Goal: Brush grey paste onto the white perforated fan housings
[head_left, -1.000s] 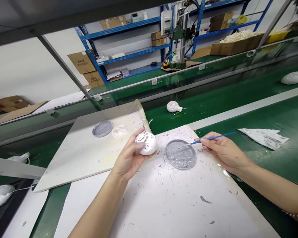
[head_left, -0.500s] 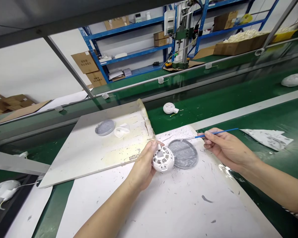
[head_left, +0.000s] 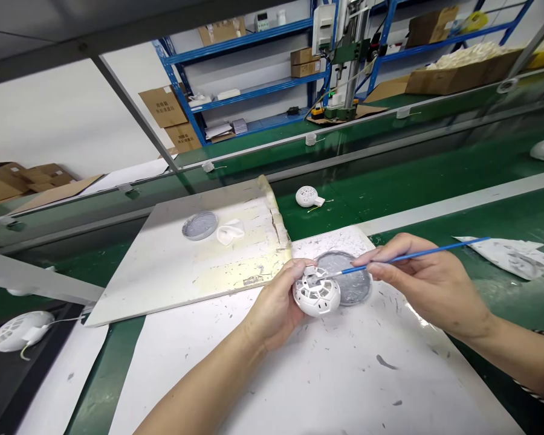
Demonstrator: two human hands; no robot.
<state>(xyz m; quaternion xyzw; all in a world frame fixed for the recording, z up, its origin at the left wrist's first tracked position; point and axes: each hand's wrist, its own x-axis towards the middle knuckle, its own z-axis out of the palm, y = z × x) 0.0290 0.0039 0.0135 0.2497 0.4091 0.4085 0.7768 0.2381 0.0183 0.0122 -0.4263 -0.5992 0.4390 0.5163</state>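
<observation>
My left hand point(head_left: 283, 302) grips a round white plastic housing point(head_left: 318, 297) with a lattice of openings, its top tilted up toward me. In my right hand point(head_left: 419, 275) is a thin blue-handled paintbrush point(head_left: 401, 258), pinched between thumb and fingers. The brush tip reaches the upper face of the housing, at or near its middle; exact contact is too small to tell. Behind the housing lies a shallow round dish point(head_left: 356, 284) of grey paste, partly covered by the housing and my right fingers. White paper point(head_left: 272, 374) with grey smears spreads below both hands.
A white board point(head_left: 163, 272) at left carries a second grey dish point(head_left: 199, 225) and a crumpled white cloth point(head_left: 230, 231). Another white housing point(head_left: 307, 196) sits on the green conveyor point(head_left: 417, 157). A smeared paper scrap point(head_left: 517, 257) lies at right, and a larger white piece point(head_left: 22, 331) at far left.
The brush has moved left from over the paste dish to the housing's top. My left hand has brought the housing slightly right, and the view has shifted a little.
</observation>
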